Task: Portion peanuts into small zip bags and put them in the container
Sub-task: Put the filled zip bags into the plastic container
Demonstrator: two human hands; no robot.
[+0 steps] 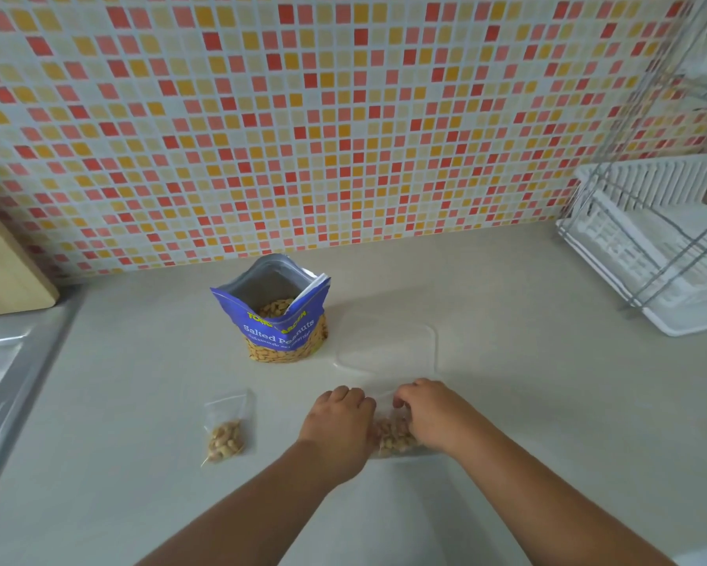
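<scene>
Beige desk (507, 402), mosaic-tiled wall (343, 116) behind it in red, orange and yellow.

- Salted peanuts pouch (280, 324): blue, upright, top torn open, nuts visible inside; stands mid-desk near the wall.
- Clear plastic container (386, 345): faint outline only, just right of the pouch and just beyond the hands.
- Filled zip bag (227, 430): small, clear, lying flat with a clump of peanuts at its lower end; left of the hands, apart from them.
- Second zip bag (392, 439): small, clear, holding peanuts; on the desk between the two hands, in front of the container.
- Left hand (339, 418): fingers curled, pinching the left part of the second bag's top edge.
- Right hand (429, 410): fingers curled, pinching the right part of the same edge.
- White dish rack (650, 247): far right, against the wall.
- Wooden board (4, 263): far left, leaning at the wall.
- Steel sink (0, 361): left edge, partly seen.
</scene>
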